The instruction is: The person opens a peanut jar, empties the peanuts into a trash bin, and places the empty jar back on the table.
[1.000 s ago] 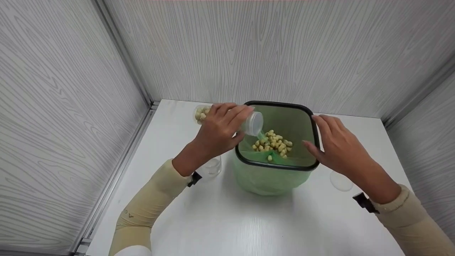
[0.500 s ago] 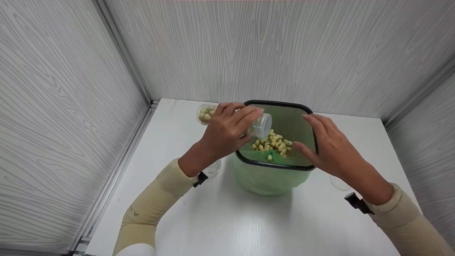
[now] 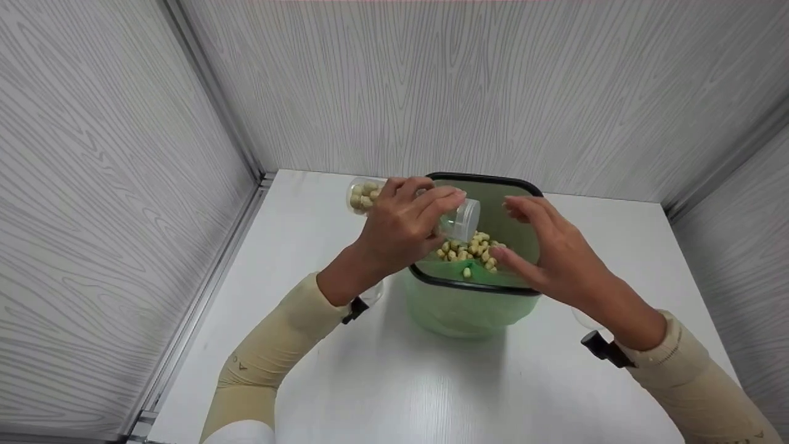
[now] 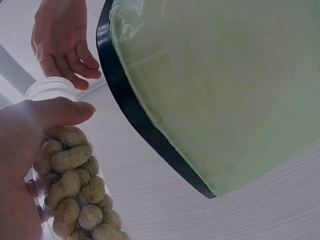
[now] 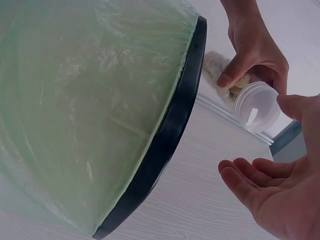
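My left hand point(image 3: 400, 231) grips a clear jar of peanuts point(image 4: 72, 185), its thumb across the jar near the top. The jar lies tilted over the left side of a bin, its translucent lid point(image 3: 466, 220) facing right. My right hand point(image 3: 548, 250) holds nothing; its thumb and fingers are spread apart, facing the lid with a gap between. Beneath both hands stands the black-rimmed bin point(image 3: 474, 287) with a green liner bag point(image 3: 468, 314). Loose peanuts point(image 3: 487, 250) lie inside it, partly hidden by the hands.
On the white table point(image 3: 431, 394), a clear container point(image 3: 373, 293) stands left of the bin, partly behind the left wrist. A clear disc point(image 3: 584, 317) lies right of the bin, partly covered by the right forearm. Grey wood-grain panels point(image 3: 394, 86) enclose the table's back and sides.
My left hand has moved right with the jar, farther over the bin. My right hand has left the bin's right rim and moved left towards the lid.
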Available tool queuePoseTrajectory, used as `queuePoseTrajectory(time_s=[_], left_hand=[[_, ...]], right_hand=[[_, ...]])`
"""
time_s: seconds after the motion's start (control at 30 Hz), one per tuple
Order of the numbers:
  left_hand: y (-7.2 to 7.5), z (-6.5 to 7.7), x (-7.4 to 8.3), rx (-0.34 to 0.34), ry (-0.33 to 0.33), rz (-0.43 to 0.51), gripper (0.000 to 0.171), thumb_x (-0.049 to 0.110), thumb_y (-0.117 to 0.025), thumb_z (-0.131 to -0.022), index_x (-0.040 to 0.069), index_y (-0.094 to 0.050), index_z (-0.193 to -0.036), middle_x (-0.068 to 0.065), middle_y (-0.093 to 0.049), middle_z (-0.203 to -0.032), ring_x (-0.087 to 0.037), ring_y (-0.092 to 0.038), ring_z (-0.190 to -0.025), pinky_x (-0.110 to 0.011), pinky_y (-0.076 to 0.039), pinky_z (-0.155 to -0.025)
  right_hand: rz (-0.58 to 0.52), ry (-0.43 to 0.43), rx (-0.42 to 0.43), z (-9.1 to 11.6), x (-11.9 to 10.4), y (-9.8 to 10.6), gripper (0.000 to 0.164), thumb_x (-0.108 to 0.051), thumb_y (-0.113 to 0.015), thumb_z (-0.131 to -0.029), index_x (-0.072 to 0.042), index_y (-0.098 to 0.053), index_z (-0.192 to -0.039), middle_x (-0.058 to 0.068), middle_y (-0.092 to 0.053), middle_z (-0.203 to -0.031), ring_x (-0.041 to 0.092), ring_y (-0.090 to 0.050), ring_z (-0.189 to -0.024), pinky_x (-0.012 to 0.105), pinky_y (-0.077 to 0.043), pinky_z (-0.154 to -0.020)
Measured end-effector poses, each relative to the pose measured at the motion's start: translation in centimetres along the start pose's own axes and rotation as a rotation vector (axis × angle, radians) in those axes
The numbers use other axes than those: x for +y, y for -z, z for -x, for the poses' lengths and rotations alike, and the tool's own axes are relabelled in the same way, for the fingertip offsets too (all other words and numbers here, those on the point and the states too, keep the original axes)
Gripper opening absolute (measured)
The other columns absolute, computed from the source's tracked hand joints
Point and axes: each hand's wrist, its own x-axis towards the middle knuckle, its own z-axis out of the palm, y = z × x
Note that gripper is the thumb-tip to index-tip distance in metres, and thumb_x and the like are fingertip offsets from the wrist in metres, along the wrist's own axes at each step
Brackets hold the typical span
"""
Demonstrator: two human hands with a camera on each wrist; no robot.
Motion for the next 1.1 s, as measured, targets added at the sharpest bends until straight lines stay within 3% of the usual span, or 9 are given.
queuePoseTrajectory(time_s=[0.37,0.63,0.9,1.1], left_hand=[[-0.6,-0.6,0.7,-0.006,-0.024,-0.043,0.051,0.03,-0.081,-0.078,0.014,-0.065,-0.124,0.001,-0.072,-0.117,-0.025,-0.063,-0.104,-0.04,-0.046,-0.084],[-1.0,-0.9,1.2,0.035,-0.032,-0.057,0.049,0.028,-0.081,-0.076,0.015,-0.067,-0.121,0.002,-0.073,-0.114,-0.026,-0.064,-0.097,-0.039,-0.046,-0.079],[-1.2,-0.9,1.4,0.057,-0.046,-0.057,0.043,0.027,-0.078,-0.08,0.014,-0.068,-0.121,0.002,-0.074,-0.111,-0.025,-0.064,-0.094,-0.039,-0.047,-0.077],[-1.1,-0.6,1.6,0.046,-0.062,-0.047,0.04,0.032,-0.071,-0.088,0.012,-0.067,-0.122,0.0,-0.074,-0.112,-0.026,-0.065,-0.095,-0.039,-0.05,-0.082]], right_hand=[[-0.134,-0.032,0.011,-0.8,-0.7,-0.5,0.062,-0.022,-0.075,-0.086,-0.001,-0.048,-0.138,0.012,-0.057,-0.132,0.021,-0.062,-0.116,0.035,-0.054,-0.096],[-0.274,-0.088,0.012,-1.1,-1.0,-0.9,0.058,-0.019,-0.075,-0.086,-0.004,-0.05,-0.137,0.006,-0.058,-0.128,0.018,-0.063,-0.114,0.031,-0.055,-0.094],[-0.325,-0.141,0.02,-1.5,-1.4,-1.3,0.058,-0.02,-0.077,-0.085,-0.007,-0.052,-0.136,0.005,-0.059,-0.125,0.015,-0.065,-0.11,0.029,-0.056,-0.091],[-0.363,-0.109,0.047,-1.6,-1.5,-1.8,0.055,-0.014,-0.079,-0.081,-0.002,-0.055,-0.13,0.007,-0.06,-0.119,0.019,-0.066,-0.106,0.032,-0.058,-0.087]])
